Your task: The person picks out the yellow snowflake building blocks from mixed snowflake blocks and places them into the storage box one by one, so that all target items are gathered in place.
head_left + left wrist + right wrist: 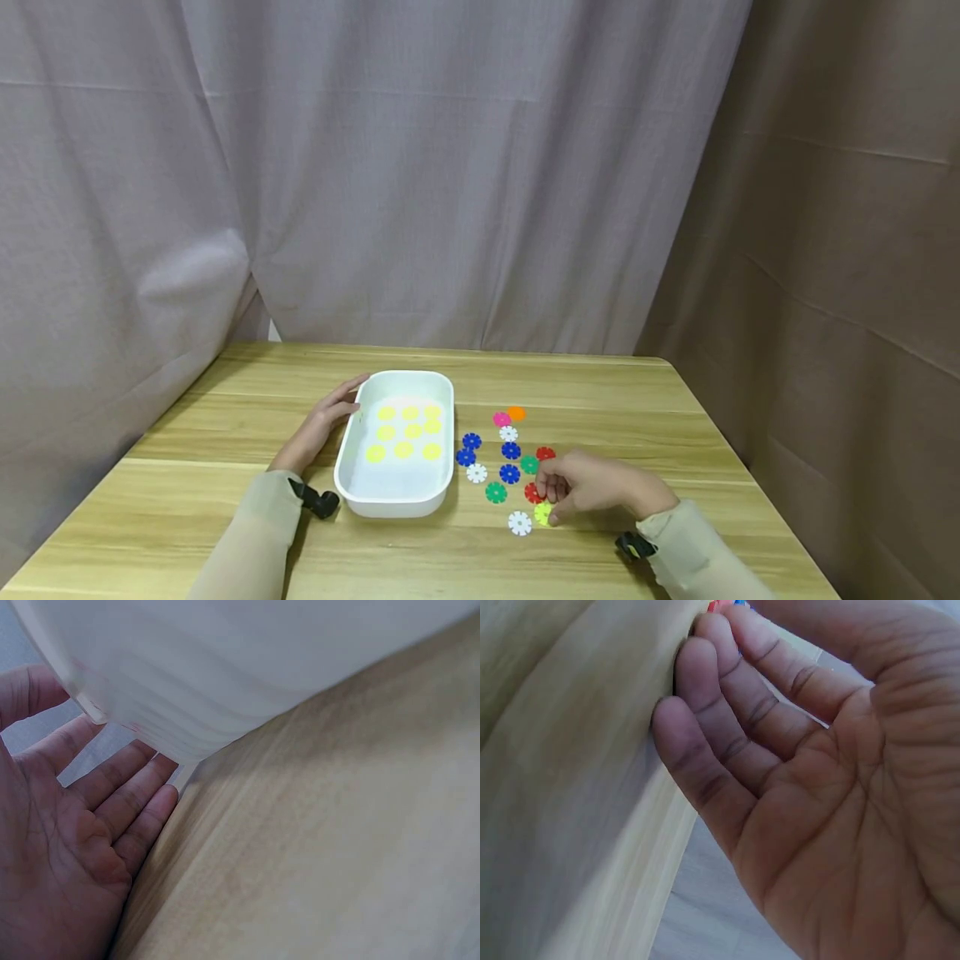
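Observation:
My left hand [324,423] lies along the left side of a white plastic tray [393,507]. Its fingers extend against the tray's outer wall [225,682], the thumb touching near the rim. Several yellow discs [403,450] lie spread on the tray's floor. Over the loose discs to the right hovers my right hand [600,482], fingers loosely bent and tips down at the wood. Its thumb is at the edge of a yellow-green notched disc [542,513], which looks flat on the table. A red disc [532,493] lies partly under the fingers. The right wrist view hides the thumb tip.
Several notched discs lie between tray and right hand, including blue [510,474], green [496,492], white [520,523], pink [502,419] and orange [517,413] ones. The wooden table [420,567] ends at grey curtains [450,208] behind and on the right.

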`<action>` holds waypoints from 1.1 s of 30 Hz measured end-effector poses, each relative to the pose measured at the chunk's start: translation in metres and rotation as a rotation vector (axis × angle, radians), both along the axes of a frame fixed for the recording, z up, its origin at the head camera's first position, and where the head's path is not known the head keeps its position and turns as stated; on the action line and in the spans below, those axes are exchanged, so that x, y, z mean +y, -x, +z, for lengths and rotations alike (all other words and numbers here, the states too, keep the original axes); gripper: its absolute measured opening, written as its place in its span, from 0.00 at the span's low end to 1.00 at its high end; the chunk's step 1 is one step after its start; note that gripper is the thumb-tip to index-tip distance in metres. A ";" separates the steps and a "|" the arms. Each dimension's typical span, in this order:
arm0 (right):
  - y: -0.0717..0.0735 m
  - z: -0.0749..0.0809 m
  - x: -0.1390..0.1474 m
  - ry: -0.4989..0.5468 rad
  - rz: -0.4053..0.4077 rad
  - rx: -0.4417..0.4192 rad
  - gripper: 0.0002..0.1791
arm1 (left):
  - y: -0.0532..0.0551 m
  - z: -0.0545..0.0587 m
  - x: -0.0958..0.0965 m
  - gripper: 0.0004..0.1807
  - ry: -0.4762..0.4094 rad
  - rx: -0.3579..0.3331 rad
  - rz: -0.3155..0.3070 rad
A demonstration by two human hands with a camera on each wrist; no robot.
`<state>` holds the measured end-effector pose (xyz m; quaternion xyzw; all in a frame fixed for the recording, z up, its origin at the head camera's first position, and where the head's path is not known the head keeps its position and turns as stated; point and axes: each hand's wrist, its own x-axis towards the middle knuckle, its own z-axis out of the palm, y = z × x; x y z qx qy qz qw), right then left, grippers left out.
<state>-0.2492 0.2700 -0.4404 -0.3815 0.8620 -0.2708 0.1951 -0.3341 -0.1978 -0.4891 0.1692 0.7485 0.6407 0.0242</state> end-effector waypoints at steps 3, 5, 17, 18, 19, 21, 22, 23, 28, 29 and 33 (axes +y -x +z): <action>0.000 -0.001 0.000 -0.002 0.001 -0.026 0.18 | 0.000 0.000 0.000 0.30 0.000 0.003 0.001; 0.000 0.000 0.001 -0.004 -0.011 -0.058 0.19 | 0.000 -0.001 0.000 0.31 0.001 0.002 0.006; -0.001 0.000 0.001 0.001 -0.009 -0.087 0.13 | 0.001 0.000 0.000 0.31 0.004 0.003 0.007; -0.002 0.000 0.001 0.001 -0.015 -0.091 0.14 | 0.001 0.000 0.000 0.31 0.007 0.005 0.005; -0.002 0.000 0.001 0.002 -0.020 -0.096 0.14 | 0.001 0.000 0.000 0.31 0.006 0.004 0.004; -0.002 0.001 0.001 0.012 -0.029 -0.121 0.15 | 0.001 0.000 0.000 0.31 0.010 0.004 0.003; -0.002 0.001 0.001 0.018 -0.028 -0.130 0.16 | 0.000 0.001 0.000 0.31 0.012 0.002 0.005; -0.002 0.001 0.001 0.024 -0.026 -0.138 0.16 | 0.000 0.001 0.000 0.31 0.013 0.001 0.007; -0.002 0.000 0.002 0.043 -0.004 -0.140 0.16 | 0.000 0.001 0.000 0.31 0.013 0.005 0.007; -0.001 0.000 0.002 0.042 -0.008 -0.140 0.16 | 0.000 0.000 0.000 0.31 0.014 0.006 0.006; -0.001 -0.002 0.002 0.021 -0.031 -0.125 0.16 | 0.000 0.001 0.000 0.31 0.009 -0.004 0.008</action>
